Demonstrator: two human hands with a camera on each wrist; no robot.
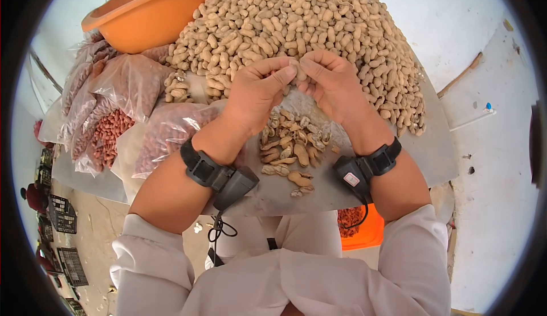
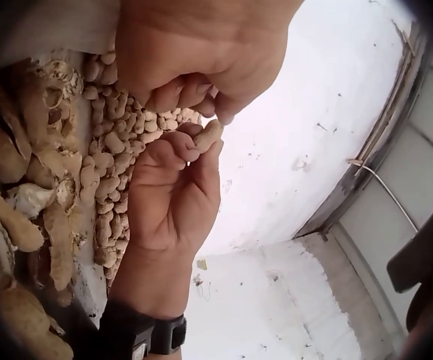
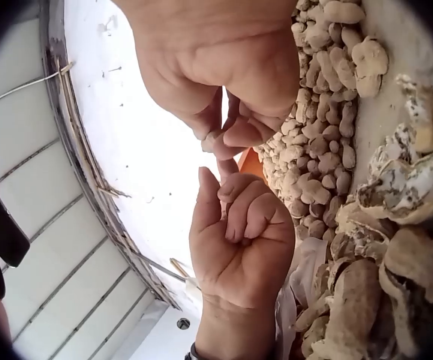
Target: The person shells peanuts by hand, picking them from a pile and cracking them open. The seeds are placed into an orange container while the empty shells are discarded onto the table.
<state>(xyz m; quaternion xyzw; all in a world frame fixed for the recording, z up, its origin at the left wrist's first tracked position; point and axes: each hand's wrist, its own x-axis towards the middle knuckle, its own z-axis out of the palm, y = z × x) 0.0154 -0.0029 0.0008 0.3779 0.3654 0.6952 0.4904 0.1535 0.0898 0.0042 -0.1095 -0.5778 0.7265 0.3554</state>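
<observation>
At the front of the peanut pile, both hands meet around one unshelled peanut (image 2: 209, 137). My right hand (image 1: 336, 82) pinches it between thumb and fingers, as the left wrist view shows. From the other side my left hand (image 1: 259, 91) brings its thumb and forefinger to the shell, the other fingers curled toward the palm. In the right wrist view the right hand's fingers (image 3: 239, 135) hide most of the peanut. Below the hands lies a heap of broken peanut shells (image 1: 293, 139) on the grey tabletop (image 1: 273, 205).
A large pile of unshelled peanuts (image 1: 296, 14) covers the back. On the left stand an orange basin (image 1: 154, 17) and clear bags of reddish kernels (image 1: 128, 85). Under the table edge, an orange container (image 1: 370, 230) holds reddish bits. A white wall (image 1: 484, 25) rises behind.
</observation>
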